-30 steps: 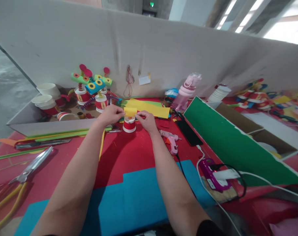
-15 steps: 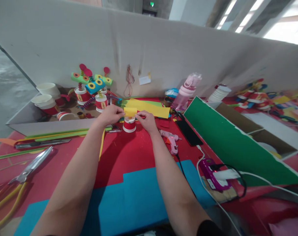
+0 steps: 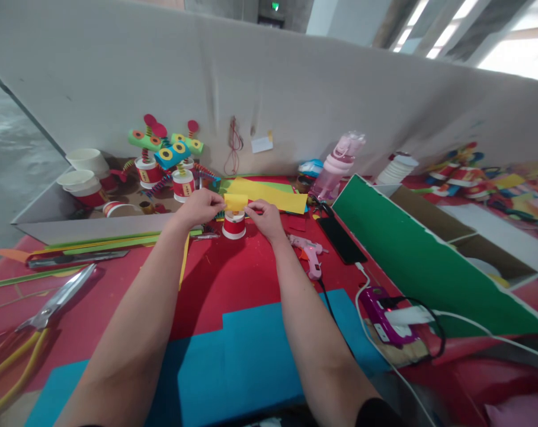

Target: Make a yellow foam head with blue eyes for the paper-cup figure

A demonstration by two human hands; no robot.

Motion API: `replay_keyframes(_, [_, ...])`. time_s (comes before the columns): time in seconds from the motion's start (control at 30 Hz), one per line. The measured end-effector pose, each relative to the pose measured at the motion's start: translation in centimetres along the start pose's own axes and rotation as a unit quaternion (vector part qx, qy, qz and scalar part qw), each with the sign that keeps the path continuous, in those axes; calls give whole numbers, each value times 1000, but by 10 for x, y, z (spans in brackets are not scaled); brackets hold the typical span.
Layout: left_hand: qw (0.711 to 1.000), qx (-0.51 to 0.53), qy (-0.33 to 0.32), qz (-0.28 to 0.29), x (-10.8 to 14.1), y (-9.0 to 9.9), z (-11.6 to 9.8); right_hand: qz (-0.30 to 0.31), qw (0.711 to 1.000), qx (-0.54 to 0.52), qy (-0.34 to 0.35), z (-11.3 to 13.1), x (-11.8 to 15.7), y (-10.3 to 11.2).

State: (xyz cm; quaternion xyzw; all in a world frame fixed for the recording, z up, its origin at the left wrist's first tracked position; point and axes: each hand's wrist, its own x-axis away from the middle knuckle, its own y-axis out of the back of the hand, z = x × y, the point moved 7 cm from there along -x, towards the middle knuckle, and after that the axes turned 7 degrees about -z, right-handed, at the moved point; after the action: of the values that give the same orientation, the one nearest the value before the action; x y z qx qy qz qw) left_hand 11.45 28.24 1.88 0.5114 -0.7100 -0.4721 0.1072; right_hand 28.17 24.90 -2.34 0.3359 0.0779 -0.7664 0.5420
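A small yellow paper roll (image 3: 236, 202) sits on top of an upturned red and white paper cup (image 3: 234, 226) on the red tabletop. At the roll's left end, my left hand (image 3: 202, 209) is closed, thumb and fingers pinching the paper. From the other end my right hand (image 3: 264, 218) grips it the same way. What lies between roll and cup is mostly hidden. Behind the cup lie flat yellow paper sheets (image 3: 275, 197). Finished paper-cup figures with spring necks, one with a blue roll head (image 3: 172, 155), stand in a shallow box to the left.
A pink glue gun (image 3: 312, 256) and a black phone (image 3: 340, 239) lie right of the cup. Further right are a purple power strip (image 3: 387, 317) and a green-sided box (image 3: 411, 261). Large scissors (image 3: 51, 308) lie at left; blue sheets (image 3: 237, 350) cover the near edge.
Nearly everything is the same. Both hands keep their hold on the yellow paper roll over the cup; the view has shifted very slightly.
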Motion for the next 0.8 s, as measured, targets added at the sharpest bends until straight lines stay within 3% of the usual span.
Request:
replay_keyframes(0.53, [1000,-23,-12,5,0,0,-1,-11,1000,-4,11,0,-1,1])
replay_keyframes(0.8, [995,57,11,-76,1,14,-2,-23,999,-15,28,16,-5,7])
